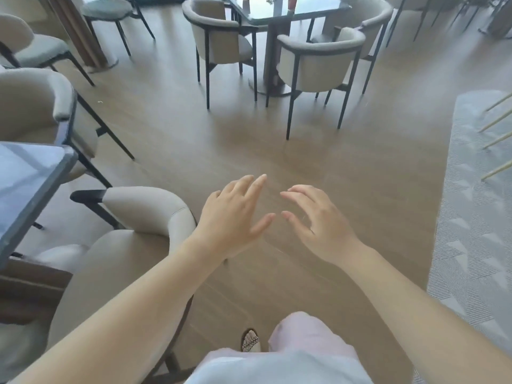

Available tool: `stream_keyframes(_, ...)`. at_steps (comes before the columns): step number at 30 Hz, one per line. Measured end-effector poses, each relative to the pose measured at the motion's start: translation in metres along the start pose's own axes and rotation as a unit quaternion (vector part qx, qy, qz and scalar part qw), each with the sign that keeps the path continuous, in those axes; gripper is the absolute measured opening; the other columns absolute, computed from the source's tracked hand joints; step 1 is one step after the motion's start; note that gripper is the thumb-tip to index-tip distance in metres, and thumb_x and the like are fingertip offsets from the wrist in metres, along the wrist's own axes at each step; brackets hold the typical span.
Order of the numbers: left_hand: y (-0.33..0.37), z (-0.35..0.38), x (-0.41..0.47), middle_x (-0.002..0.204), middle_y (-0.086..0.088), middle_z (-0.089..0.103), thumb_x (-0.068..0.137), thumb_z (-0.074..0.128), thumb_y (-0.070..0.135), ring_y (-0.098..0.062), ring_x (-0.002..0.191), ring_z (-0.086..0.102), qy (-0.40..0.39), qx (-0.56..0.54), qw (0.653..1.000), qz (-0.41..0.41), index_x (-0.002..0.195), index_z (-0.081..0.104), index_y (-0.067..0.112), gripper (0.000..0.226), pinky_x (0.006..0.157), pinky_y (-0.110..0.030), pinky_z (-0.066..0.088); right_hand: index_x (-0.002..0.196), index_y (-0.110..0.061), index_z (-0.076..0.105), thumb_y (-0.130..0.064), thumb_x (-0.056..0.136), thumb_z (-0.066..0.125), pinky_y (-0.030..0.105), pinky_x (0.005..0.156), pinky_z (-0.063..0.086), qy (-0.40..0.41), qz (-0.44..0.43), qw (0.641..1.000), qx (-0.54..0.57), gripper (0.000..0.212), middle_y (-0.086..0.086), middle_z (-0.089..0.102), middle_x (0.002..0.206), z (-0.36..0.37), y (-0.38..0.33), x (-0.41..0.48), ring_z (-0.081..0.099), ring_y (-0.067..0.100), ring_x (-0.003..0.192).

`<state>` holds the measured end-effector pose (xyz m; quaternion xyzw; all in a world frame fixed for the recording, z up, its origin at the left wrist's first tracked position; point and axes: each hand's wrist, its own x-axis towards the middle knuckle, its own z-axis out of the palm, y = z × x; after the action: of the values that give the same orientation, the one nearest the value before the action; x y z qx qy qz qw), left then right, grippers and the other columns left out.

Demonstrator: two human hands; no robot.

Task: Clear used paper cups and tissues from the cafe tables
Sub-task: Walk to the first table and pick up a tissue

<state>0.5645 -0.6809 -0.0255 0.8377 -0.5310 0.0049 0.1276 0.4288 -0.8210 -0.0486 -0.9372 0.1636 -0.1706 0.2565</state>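
Transit step, judging by the empty hands: a walk between desks over the tan wood-plank floor [277,151]. A dark glossy glass-topped desk [277,12] stands far ahead, ringed by beige padded tub chairs [318,59]. A grey glass-topped desk [27,184] sits close on the left. Left hand [232,214] and right hand [318,220] hover out front, apart, fingers spread wide, holding nothing. Task item is probably the small red paper cup [291,1] on the far desk, though it is blurry. Next move calls for walking up, reaching between the chairs and gripping the cup.

Left hand [232,214] and right hand [318,220] outstretched, fingers loosely spread, holding nothing.
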Motion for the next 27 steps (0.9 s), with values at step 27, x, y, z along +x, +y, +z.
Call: stream_keyframes(27, -0.223, 0.022, 0.392, 0.138, 0.001, 0.045, 0.091, 0.044, 0.047, -0.018, 0.122, 0.048, 0.042, 0.025, 0.977, -0.205, 0.142, 0.03, 0.018, 0.061, 0.09, -0.032, 0.042, 0.123, -0.016, 0.056, -0.032, 0.091, 0.054, 0.043, 0.095, 0.041, -0.148, -0.186, 0.971, 0.024, 0.035, 0.004, 0.053, 0.126, 0.052, 0.161, 0.504, 0.042, 0.02, 0.122)
